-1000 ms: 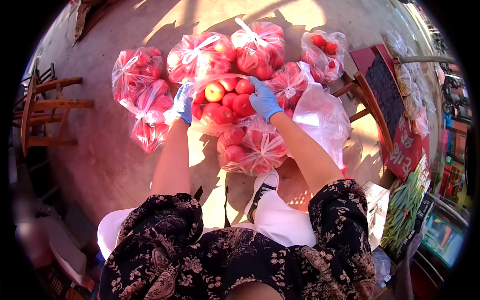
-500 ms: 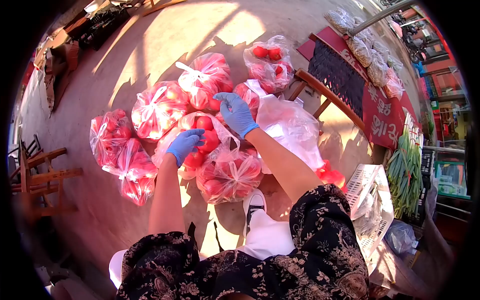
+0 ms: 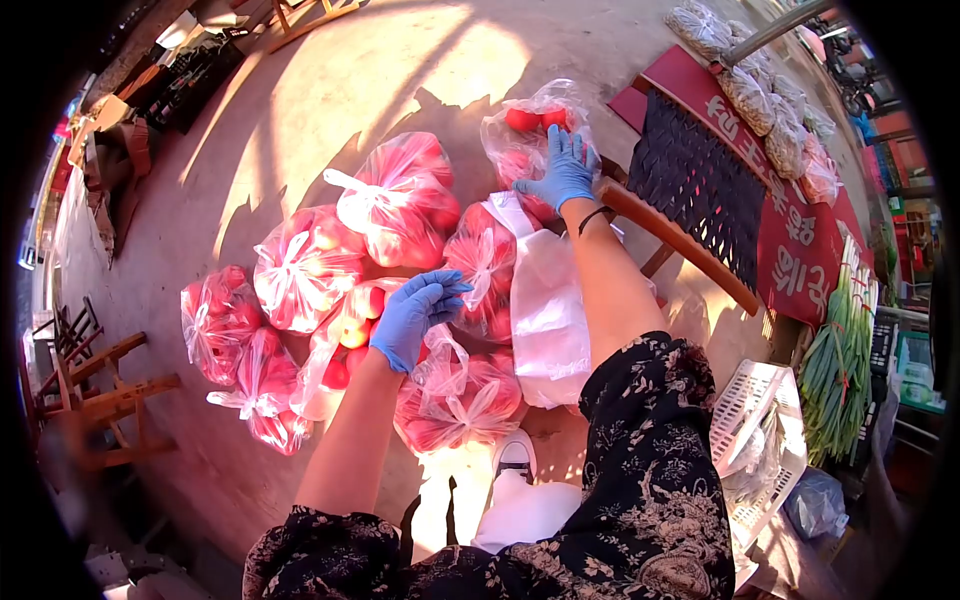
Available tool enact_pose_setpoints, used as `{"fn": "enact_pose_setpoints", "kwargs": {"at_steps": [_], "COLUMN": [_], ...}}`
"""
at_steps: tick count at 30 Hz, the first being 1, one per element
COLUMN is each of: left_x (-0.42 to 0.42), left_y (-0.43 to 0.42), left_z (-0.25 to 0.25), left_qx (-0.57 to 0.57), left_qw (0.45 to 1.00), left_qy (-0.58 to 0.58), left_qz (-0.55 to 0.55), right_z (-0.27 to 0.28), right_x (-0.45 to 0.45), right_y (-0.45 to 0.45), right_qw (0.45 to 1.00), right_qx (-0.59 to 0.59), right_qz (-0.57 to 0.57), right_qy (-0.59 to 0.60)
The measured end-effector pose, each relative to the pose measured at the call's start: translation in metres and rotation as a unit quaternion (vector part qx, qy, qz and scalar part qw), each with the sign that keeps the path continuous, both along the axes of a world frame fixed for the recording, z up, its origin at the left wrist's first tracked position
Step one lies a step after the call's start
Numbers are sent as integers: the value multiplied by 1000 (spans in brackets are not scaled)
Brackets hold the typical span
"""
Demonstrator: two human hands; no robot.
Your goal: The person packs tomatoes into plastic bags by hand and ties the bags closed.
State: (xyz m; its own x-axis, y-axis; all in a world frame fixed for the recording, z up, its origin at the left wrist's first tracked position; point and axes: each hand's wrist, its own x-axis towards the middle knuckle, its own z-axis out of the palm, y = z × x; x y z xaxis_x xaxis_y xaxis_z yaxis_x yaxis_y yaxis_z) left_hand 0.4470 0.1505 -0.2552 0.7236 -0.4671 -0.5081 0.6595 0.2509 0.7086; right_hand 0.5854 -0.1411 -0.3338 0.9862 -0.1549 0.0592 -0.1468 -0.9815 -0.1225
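Observation:
Both my hands wear blue gloves. My left hand (image 3: 412, 318) hangs over the middle of the pile, its fingers loosely bent and pointing right, with nothing visible in them. Below it are an unknotted clear bag of tomatoes (image 3: 352, 334) and a knotted bag of tomatoes (image 3: 462, 405). My right hand (image 3: 562, 172) reaches forward with its fingers spread, at the near side of an open bag of tomatoes (image 3: 522, 121). Whether it touches the plastic I cannot tell. A stack of white plastic bags (image 3: 548, 325) lies under my right forearm.
More knotted bags of tomatoes (image 3: 398, 200) sit to the left on the concrete floor (image 3: 330, 80). At right stand a chair with a woven dark seat (image 3: 690, 170), a white crate (image 3: 745, 410) and bundled green onions (image 3: 838, 370). A wooden stool (image 3: 110, 385) stands at far left.
My right hand has moved forward and right, from above the middle bags to the open bag at the back, and its fingers have spread. My left hand has shifted slightly right. The view has shifted.

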Motion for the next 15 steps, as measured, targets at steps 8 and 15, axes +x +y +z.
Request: {"fn": "enact_pose_setpoints", "kwargs": {"at_steps": [8, 15], "left_x": [10, 5], "left_y": [-18, -5], "left_z": [-17, -32], "left_qx": [18, 24], "left_qw": [999, 995], "left_qy": [33, 83], "left_qz": [20, 50], "right_z": [-55, -63], "right_x": [-7, 19], "right_y": [39, 33], "right_qw": [957, 895], "right_qx": [193, 351], "right_qz": [213, -240], "right_qy": [41, -135]}}
